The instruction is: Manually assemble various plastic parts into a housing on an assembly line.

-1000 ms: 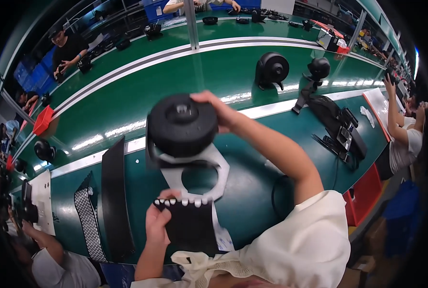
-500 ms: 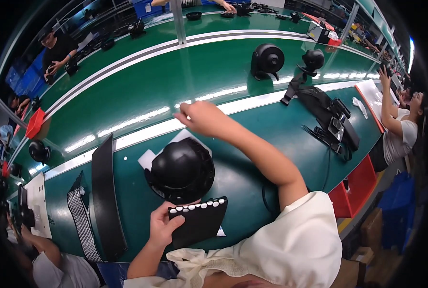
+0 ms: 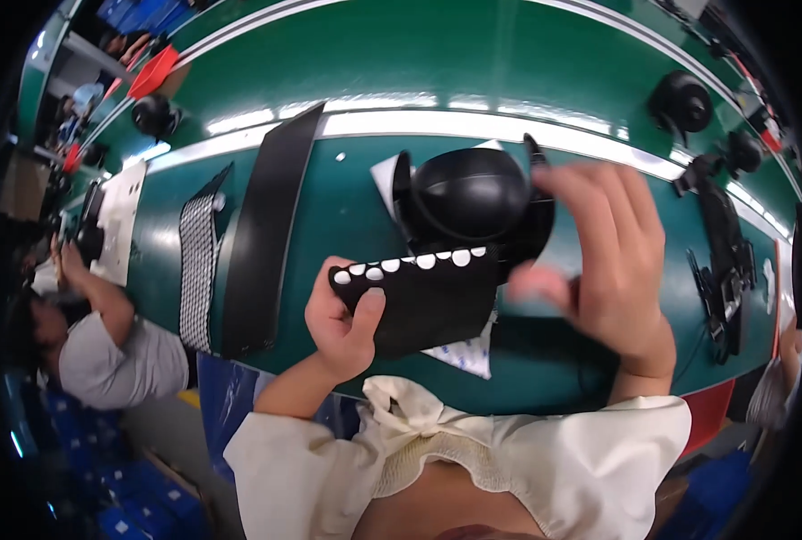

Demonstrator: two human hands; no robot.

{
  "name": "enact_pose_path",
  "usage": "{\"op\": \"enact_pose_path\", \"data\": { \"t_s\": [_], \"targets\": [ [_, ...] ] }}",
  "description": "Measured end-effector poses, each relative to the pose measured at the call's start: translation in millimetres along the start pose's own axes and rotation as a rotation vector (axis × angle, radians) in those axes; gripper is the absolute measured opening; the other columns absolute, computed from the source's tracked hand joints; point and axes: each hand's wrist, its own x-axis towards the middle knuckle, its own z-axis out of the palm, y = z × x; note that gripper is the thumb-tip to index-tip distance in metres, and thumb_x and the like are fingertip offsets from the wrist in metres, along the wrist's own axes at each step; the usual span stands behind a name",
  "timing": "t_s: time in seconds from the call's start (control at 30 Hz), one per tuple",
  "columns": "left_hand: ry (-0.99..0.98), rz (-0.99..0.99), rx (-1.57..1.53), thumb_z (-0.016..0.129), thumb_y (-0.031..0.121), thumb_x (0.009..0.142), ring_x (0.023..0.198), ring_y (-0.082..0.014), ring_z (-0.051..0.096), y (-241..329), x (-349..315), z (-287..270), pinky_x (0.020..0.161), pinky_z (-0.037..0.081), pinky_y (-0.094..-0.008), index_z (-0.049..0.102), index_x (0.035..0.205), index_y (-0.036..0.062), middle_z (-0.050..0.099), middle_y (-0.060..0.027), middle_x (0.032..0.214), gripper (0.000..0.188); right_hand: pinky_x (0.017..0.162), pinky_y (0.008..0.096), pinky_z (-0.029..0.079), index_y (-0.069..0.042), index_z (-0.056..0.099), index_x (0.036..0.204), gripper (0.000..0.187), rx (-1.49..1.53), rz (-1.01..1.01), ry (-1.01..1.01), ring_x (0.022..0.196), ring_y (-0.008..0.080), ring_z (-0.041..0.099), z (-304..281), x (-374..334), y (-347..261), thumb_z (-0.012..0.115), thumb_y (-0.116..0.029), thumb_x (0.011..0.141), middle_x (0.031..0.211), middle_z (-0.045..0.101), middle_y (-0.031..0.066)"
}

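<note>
My left hand point(image 3: 345, 319) grips the left side of a flat black sheet point(image 3: 432, 306), thumb on top. White round pads line the sheet's far edge. Just beyond it, a rounded glossy black housing point(image 3: 470, 193) sits within a black frame with upright side arms. My right hand point(image 3: 612, 261) is at the housing's right side, fingers and thumb apart and somewhat blurred. Its fingertips overlap the right arm of the frame; whether they touch cannot be made out. A white printed paper point(image 3: 468, 351) shows partly from under the sheet.
Left of the sheet lie a long black panel point(image 3: 270, 234) and a strip covered in white dots point(image 3: 198, 270). A black strap with devices point(image 3: 725, 252) lies on the right. Black round units point(image 3: 681, 101) stand on the far green surface. A co-worker point(image 3: 117, 346) sits at left.
My right hand has come back from beyond the housing to its right side, and its fingers have spread. The left hand still holds the black sheet. The view has swung left.
</note>
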Motion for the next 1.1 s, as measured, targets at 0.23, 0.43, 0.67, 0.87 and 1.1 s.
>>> {"op": "enact_pose_path", "data": {
  "t_s": [0.23, 0.43, 0.67, 0.87, 1.1],
  "targets": [
    [-0.356, 0.107, -0.083, 0.068, 0.003, 0.068, 0.084, -0.0174, 0.056, 12.6, 13.7, 6.1, 0.074, 0.045, -0.0262, 0.017, 0.119, -0.0008, 0.055, -0.0178, 0.095, 0.072, 0.049, 0.0205, 0.038, -0.004, 0.053, 0.09, 0.025, 1.172, 0.309, -0.155, 0.058, 0.0095, 0.048, 44.9, -15.5, -21.2, 0.065, -0.003, 0.068, 0.078, 0.054, 0.0032],
    [-0.19, 0.229, 0.072, 0.065, -0.006, 0.064, 0.058, -0.015, 0.061, 14.4, 8.2, 2.8, 0.055, 0.047, -0.0209, 0.061, 0.079, -0.0029, 0.063, -0.0101, 0.07, 0.016, 0.042, 0.0215, 0.037, -0.001, 0.057, 0.08, 0.01, 1.145, 0.201, -0.115, 0.056, 0.0101, 0.052, 49.7, -20.9, -23.3, 0.062, -0.002, 0.071, 0.07, 0.056, 0.0051],
    [-0.204, 0.264, 0.216, 0.068, -0.008, 0.059, 0.052, -0.0156, 0.059, 15.8, 12.0, 2.2, 0.049, 0.045, -0.0214, 0.06, 0.074, -0.0058, 0.061, -0.0121, 0.063, 0.018, 0.059, 0.0296, 0.037, -0.002, 0.058, 0.083, 0.021, 0.742, 0.055, -0.101, 0.07, 0.022, 0.046, 24.5, -4.4, -8.8, 0.065, -0.002, 0.063, 0.076, 0.049, 0.0056],
    [-0.327, 0.345, 0.301, 0.068, -0.007, 0.058, 0.043, -0.0173, 0.053, 13.6, 18.7, -0.3, 0.041, 0.04, -0.0226, 0.059, 0.075, -0.0083, 0.056, -0.0108, 0.056, 0.02, 0.054, 0.0266, 0.032, -0.003, 0.061, 0.081, 0.028, 0.594, -0.092, -0.087, 0.064, 0.0177, 0.044, 30.5, -14.0, -9.3, 0.062, -0.006, 0.053, 0.073, 0.047, 0.0045],
    [-0.169, 0.253, 0.208, 0.069, -0.004, 0.062, 0.05, -0.0121, 0.056, 8.7, 13.9, 6.6, 0.046, 0.042, -0.0207, 0.061, 0.076, -0.0038, 0.06, -0.0091, 0.062, 0.016, 0.048, 0.0255, 0.037, -0.002, 0.061, 0.078, 0.034, 0.462, -0.122, 0.009, 0.059, 0.0178, 0.045, 34.0, -13.6, -18.9, 0.062, 0.004, 0.044, 0.071, 0.048, 0.0064]
  ]
}}
